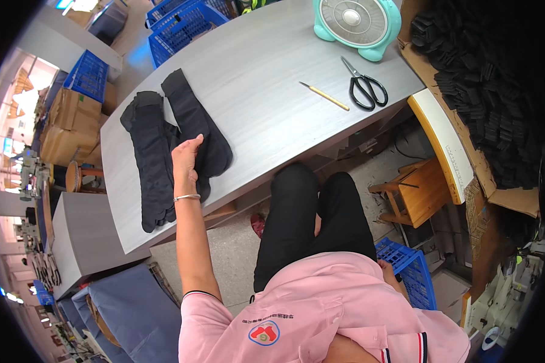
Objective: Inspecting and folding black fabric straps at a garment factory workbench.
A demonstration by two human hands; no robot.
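Black socks [163, 145]: long, dark, flat pieces laid side by side in overlapping stack, running lengthwise across left end of grey table [266, 91]; lower ends near table's front edge.

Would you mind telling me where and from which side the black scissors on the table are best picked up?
Probably by the handle loops. The scissors lie flat and closed, loops toward the table's near edge, blades pointing toward the fan. Come from above on the near side, away from the tips. The stick lies apart on their left, so nothing blocks that approach.
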